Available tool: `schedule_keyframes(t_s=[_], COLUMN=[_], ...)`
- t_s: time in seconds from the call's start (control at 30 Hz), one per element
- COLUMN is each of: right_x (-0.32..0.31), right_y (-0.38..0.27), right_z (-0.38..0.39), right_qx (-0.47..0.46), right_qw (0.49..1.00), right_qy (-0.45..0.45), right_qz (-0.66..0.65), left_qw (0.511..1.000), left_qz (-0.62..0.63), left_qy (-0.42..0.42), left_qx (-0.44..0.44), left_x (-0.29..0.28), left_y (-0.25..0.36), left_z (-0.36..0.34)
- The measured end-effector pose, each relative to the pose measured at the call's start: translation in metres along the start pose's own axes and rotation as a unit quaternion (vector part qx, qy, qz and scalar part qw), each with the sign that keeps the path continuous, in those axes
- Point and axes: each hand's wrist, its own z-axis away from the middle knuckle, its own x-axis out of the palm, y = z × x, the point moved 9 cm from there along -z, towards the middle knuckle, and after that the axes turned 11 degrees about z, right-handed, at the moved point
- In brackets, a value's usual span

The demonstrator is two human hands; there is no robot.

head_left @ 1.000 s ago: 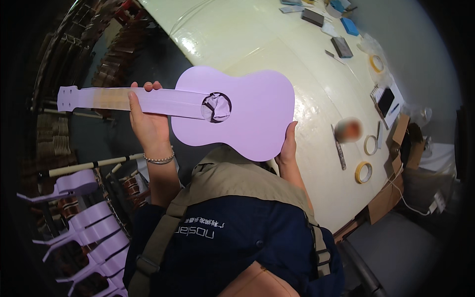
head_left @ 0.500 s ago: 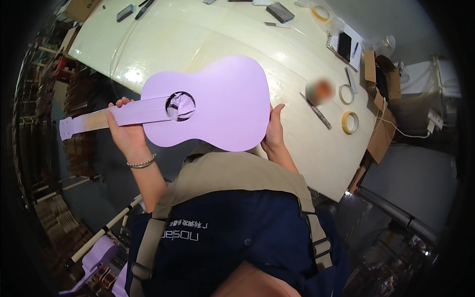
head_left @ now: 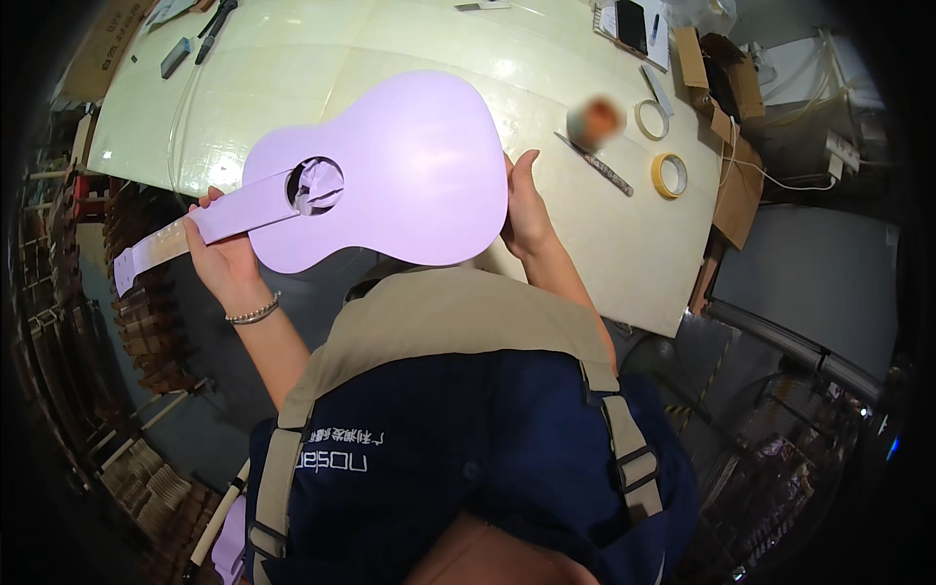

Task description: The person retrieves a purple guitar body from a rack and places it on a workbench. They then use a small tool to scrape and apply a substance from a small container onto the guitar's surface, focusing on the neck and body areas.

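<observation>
A lilac ukulele (head_left: 419, 166) with no strings lies across both my hands, its front face up and its neck pointing left. Crumpled paper (head_left: 320, 187) fills the round sound hole. My left hand (head_left: 226, 258) is closed around the neck near the body, with the thumb on the near side and fingertips showing beyond the far edge. A bare yellowish strip shows on the neck towards the headstock (head_left: 125, 271). At the body's right end, my right hand (head_left: 529, 219) grips the rim, thumb raised; its other fingers are partly hidden behind the body.
On the pale table (head_left: 390, 49) are tape rolls (head_left: 670, 175), a patterned stick (head_left: 609, 175), a blurred round object (head_left: 596, 122), a phone (head_left: 632, 25) and a grey block (head_left: 175, 58). Open cardboard boxes (head_left: 736, 185) stand at the right. Racks of wooden parts (head_left: 146, 341) are at left.
The whole view has shifted, with the table higher in the picture. The ukulele now tilts more, its headstock lower and its body's right end higher. Both hands keep their hold.
</observation>
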Motion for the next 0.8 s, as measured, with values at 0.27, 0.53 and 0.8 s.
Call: schedule_keyframes(t_s=[0.27, 0.53, 0.8], right_x=[-0.021, -0.031, -0.044], right_y=[0.002, 0.014, 0.032], right_z=[-0.001, -0.006, -0.011], right_qx=[0.004, 0.026, 0.079], right_qw=[0.998, 0.996, 0.993], right_qy=[0.060, 0.074, 0.054], right_qz=[-0.012, -0.050, -0.068], left_qw=[1.000, 0.999, 0.970], left_qz=[-0.001, -0.031, -0.161], left_qy=[-0.023, -0.028, -0.181], left_qx=[0.004, 0.024, 0.026], left_x=[0.030, 0.056, 0.100], left_y=[-0.016, -0.018, -0.020], left_z=[0.013, 0.033, 0.055])
